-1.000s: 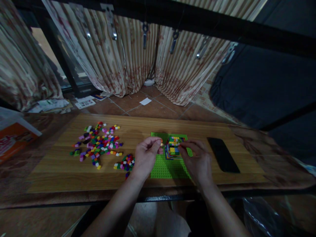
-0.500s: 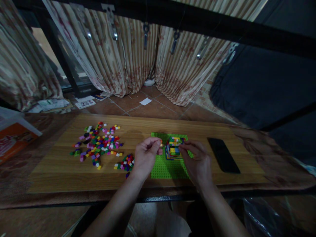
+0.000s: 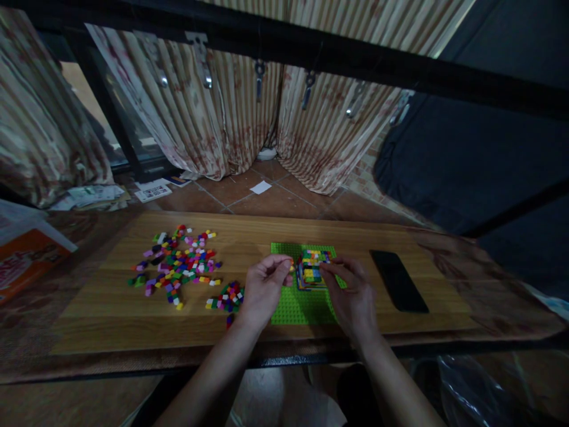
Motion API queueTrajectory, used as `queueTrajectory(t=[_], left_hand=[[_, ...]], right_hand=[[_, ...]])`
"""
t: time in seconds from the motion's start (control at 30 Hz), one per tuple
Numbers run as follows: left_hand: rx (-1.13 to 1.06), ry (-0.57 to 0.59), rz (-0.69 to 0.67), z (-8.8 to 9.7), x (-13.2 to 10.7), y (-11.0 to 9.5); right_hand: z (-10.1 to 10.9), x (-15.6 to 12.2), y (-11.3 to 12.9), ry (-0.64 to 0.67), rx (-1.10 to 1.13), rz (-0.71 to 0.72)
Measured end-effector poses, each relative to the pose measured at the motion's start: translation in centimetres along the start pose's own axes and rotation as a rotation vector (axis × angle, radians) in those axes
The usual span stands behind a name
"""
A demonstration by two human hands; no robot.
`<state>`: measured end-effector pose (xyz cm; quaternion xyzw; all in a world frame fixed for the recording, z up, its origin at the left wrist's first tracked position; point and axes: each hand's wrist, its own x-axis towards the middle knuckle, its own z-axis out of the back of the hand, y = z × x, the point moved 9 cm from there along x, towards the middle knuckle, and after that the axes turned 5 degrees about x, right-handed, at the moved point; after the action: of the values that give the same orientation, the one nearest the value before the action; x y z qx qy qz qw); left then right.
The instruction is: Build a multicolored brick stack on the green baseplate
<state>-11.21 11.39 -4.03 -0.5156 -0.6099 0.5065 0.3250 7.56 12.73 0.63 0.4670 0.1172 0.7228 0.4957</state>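
A green studded baseplate [image 3: 302, 311] lies on the wooden board, carrying a low block of stacked multicoloured building bricks [image 3: 312, 274]. Just left of that stack, my left hand [image 3: 265, 286] pinches a small orange brick [image 3: 291, 261] between thumb and forefinger, apart from the stack. My right hand [image 3: 353, 290] is at the stack's right side, thumb and forefinger closed together by its top edge. Whatever is between those right fingertips is too small to make out. The hand covers part of the stack's right side and the plate.
Loose bricks [image 3: 186, 264] are spread over the board's left part, with a smaller pile [image 3: 229, 296] beside my left wrist. A black phone [image 3: 399, 280] lies to the right. At the far left stands a box with an orange label [image 3: 31, 255]. Striped curtains [image 3: 222, 118] hang beyond.
The view has tilted and shifted slightly. Both hands keep nearly the same places, left with the orange brick, right at the stack's edge.
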Motion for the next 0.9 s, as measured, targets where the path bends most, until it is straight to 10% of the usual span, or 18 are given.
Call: queueTrajectory(t=[0.2,0.47,0.9], left_hand=[[-0.035,0.043,0.064,-0.9,-0.3,0.8],[-0.127,0.132,0.105,-2.4,-0.7,1.2],[-0.048,0.084,0.041,-2.2,-0.3,0.7]], right_hand=[[1.9,0.2,1.3,-0.151,0.163,0.016],[-1.6,0.4,2.8,0.078,0.342,0.025],[-0.3,1.6,2.3,0.000,0.272,0.044]])
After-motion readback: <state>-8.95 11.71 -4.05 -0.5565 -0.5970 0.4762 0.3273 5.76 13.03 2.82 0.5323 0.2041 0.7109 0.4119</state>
